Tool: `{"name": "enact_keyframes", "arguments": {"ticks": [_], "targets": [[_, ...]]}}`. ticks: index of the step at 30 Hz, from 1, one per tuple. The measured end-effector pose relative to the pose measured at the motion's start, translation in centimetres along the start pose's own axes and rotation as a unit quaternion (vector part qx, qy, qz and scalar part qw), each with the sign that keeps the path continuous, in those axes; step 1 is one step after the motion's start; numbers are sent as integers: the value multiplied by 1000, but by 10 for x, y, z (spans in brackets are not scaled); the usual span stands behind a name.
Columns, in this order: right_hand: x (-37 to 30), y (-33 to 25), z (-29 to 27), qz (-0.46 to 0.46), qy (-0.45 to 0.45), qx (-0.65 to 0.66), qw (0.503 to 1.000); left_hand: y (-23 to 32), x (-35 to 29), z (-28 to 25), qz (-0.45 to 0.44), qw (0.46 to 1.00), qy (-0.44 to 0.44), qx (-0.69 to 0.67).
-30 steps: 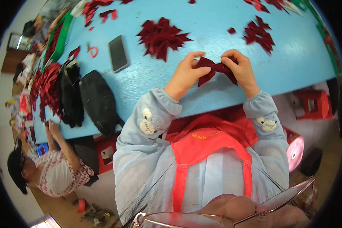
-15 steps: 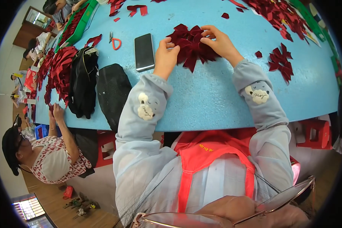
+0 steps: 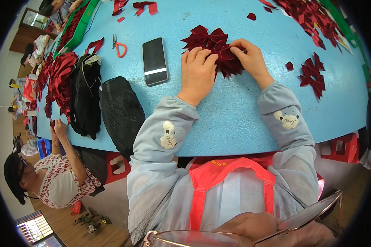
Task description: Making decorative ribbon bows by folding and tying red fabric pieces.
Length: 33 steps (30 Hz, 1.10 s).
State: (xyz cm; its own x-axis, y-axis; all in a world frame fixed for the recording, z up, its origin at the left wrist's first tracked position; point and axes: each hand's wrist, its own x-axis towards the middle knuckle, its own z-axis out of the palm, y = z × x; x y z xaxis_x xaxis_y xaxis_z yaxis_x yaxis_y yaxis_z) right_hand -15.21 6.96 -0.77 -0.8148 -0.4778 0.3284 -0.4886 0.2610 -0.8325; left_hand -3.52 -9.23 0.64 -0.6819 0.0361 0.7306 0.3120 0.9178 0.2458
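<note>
A dark red velvety ribbon bow (image 3: 210, 40), with many pointed tails fanned out, lies on the blue table (image 3: 239, 127) in front of me. My left hand (image 3: 198, 74) rests palm down on its near left part, fingers stretched over the fabric; its thumb is hidden. On the bow's right side, my right hand (image 3: 251, 61) pinches a tail edge between thumb and fingers. Left of the bow are a dark phone (image 3: 154, 61) and small orange-handled scissors (image 3: 120, 48). A separate dark red ribbon piece (image 3: 312, 76) lies to the right.
A black mesh pouch (image 3: 121, 111) and a black bag (image 3: 86, 96) lie at left, beside heaped red fabric (image 3: 62, 82) and a green crate (image 3: 75, 31). More red pieces (image 3: 309, 20) pile up far right. A co-worker (image 3: 64, 175) sits at left; a red stool (image 3: 343, 150) stands at right.
My left hand has moved right from the bow's left side and turned palm down onto its near part. My right hand has shifted slightly right and nearer. The whole view has shifted slightly.
</note>
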Motion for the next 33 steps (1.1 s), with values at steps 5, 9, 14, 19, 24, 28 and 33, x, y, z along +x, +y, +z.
{"name": "enact_keyframes", "arguments": {"ticks": [5,9,14,19,24,28,33], "targets": [[29,-13,2,-9,-34,-38,999,-15,13,7,22,998,-4,59],[19,9,4,27,50,11,998,-16,3,5,-46,996,79,-3],[5,21,-26,144,104,150,973,54,-30,-5,124,972,-59,-190],[0,22,-25,167,73,180,967,93,-44,16,194,908,-261,-264],[1,24,-27,157,63,179,969,92,-44,16,194,904,-249,-289],[2,20,-26,160,54,188,967,91,-44,15,185,902,-257,-295],[2,20,-28,169,44,171,970,91,-44,16,185,899,-263,-298]]}}
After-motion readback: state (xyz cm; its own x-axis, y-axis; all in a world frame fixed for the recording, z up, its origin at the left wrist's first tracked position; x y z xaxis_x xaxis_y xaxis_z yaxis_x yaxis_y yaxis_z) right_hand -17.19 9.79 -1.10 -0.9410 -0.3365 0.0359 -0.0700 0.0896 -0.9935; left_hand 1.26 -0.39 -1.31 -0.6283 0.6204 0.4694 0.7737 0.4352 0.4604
